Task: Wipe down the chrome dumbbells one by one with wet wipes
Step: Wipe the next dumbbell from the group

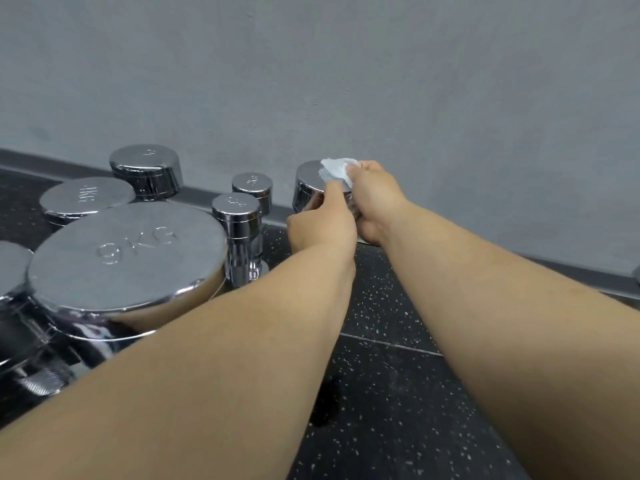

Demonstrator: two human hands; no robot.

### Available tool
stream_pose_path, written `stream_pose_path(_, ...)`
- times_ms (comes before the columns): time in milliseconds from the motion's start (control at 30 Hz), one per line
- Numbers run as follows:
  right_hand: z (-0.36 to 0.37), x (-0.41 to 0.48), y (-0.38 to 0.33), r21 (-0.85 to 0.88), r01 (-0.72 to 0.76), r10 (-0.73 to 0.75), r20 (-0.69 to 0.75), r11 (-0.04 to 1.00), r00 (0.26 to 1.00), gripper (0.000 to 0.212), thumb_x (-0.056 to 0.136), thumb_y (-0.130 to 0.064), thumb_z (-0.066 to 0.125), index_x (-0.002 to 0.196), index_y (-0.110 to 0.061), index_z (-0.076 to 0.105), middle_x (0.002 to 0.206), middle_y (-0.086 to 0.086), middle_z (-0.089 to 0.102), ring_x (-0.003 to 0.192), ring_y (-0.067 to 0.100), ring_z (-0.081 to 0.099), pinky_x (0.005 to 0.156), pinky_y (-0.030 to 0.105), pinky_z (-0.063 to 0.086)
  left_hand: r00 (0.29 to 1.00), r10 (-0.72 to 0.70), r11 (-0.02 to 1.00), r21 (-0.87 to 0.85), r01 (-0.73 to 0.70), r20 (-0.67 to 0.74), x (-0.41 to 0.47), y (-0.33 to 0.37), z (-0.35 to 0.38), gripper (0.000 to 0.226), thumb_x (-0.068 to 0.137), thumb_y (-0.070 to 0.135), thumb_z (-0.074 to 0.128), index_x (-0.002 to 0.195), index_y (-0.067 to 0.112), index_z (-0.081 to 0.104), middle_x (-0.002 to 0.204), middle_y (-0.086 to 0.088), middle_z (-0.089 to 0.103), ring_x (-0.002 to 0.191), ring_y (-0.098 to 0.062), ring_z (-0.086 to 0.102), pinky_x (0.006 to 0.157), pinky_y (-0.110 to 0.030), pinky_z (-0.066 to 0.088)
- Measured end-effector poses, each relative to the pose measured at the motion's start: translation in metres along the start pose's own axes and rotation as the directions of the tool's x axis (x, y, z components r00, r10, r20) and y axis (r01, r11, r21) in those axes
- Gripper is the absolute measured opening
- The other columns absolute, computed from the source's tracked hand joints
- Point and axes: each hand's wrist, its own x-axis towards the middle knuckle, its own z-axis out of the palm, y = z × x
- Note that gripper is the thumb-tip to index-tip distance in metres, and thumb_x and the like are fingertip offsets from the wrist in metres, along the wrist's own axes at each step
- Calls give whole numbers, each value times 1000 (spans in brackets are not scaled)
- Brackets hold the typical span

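Observation:
A chrome dumbbell [309,183] stands upright on its end by the grey wall. My left hand [322,223] grips its side, thumb up against the rim. My right hand [372,199] pinches a crumpled white wet wipe [337,169] and presses it on the dumbbell's top face. The lower part of this dumbbell is hidden behind both hands. To the left stand several more upright chrome dumbbells: a large one marked 9KG [128,254], two small ones [237,216] [252,187], and bigger ones behind [86,197] [147,168].
The floor [388,393] is black rubber with white specks, with a tile seam across it. A dark baseboard [554,268] runs along the grey wall [346,81]. Another chrome edge [636,273] shows at the far right.

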Motion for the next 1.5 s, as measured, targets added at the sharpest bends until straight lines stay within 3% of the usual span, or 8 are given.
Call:
stream_pose_path(333, -27, -83, 39, 271, -18, 62, -156, 962, 986, 19, 102, -37, 45, 117, -26, 46, 97, 3, 60, 76, 22, 57, 66, 34, 51, 928, -197, 925, -254, 283, 317, -56, -18, -50, 56, 86, 68, 52, 108, 18, 64, 85, 2, 75, 73, -16, 72, 71, -31, 58)
stream_pose_path(433, -38, -109, 54, 424, -146, 207, -102, 894, 973, 30, 97, -48, 53, 121, -32, 61, 77, -10, 70, 64, 14, 68, 69, 33, 53, 906, -321, 907, -186, 377, 274, -74, -23, -44, 56, 87, 67, 49, 118, 22, 60, 108, -2, 70, 90, -25, 71, 80, -40, 57)
stream_pose_path(533, -59, -129, 76, 588, -209, 290, -45, 781, 956, 27, 90, -37, 70, 108, -18, 75, 54, -4, 53, 44, 10, 53, 49, 26, 50, 905, -370, 918, -69, 391, 211, -91, -43, -43, 27, 92, 43, 51, 86, 19, 60, 88, 0, 64, 74, -22, 64, 71, -33, 55)
stream_pose_path(733, -90, -135, 120, 699, -224, 333, -22, 679, 943, 68, 75, -43, 81, 123, 2, 65, 100, 12, 68, 92, 30, 70, 76, 45, 58, 879, -413, 909, 162, 383, 237, -90, -82, -32, 21, 88, 39, 53, 89, 20, 61, 91, -3, 69, 69, -23, 65, 54, -25, 53)
stream_pose_path(1100, -122, -199, 72, 611, -290, 467, -149, 737, 872, 47, 80, -53, 75, 72, -13, 51, 75, 7, 46, 70, 22, 50, 79, 41, 52, 862, -373, 877, 433, 207, 342, -166, -62, -38, 48, 86, 61, 43, 89, 17, 62, 76, -5, 68, 63, -24, 64, 55, -26, 49)
stream_pose_path(1267, -135, -275, 14, 519, -328, 493, -220, 790, 841, 19, 98, -31, 60, 87, -16, 60, 73, -3, 59, 20, 5, 37, 35, 20, 38, 832, -325, 878, 470, 90, 449, -231, -53, -67, 81, 71, 83, 52, 127, 25, 57, 110, -2, 70, 86, -21, 72, 74, -36, 60)
stream_pose_path(1367, -142, -318, -4, 390, -374, 486, -244, 841, 839, 25, 101, -27, 54, 80, -14, 57, 47, -2, 55, 22, 9, 42, 49, 25, 47, 830, -298, 901, 425, 82, 472, -268, -54, -89, 60, 91, 69, 45, 114, 18, 65, 98, -2, 74, 75, -16, 70, 59, -27, 58)
stream_pose_path(1500, -146, -350, 4, 326, -382, 458, -199, 865, 866, 23, 102, -24, 45, 91, -10, 59, 82, 11, 65, 67, 27, 64, 87, 46, 55, 818, -302, 903, 421, 80, 490, -300, -58, -107, 57, 97, 64, 38, 106, 16, 66, 86, -4, 70, 64, -17, 61, 54, -27, 52)
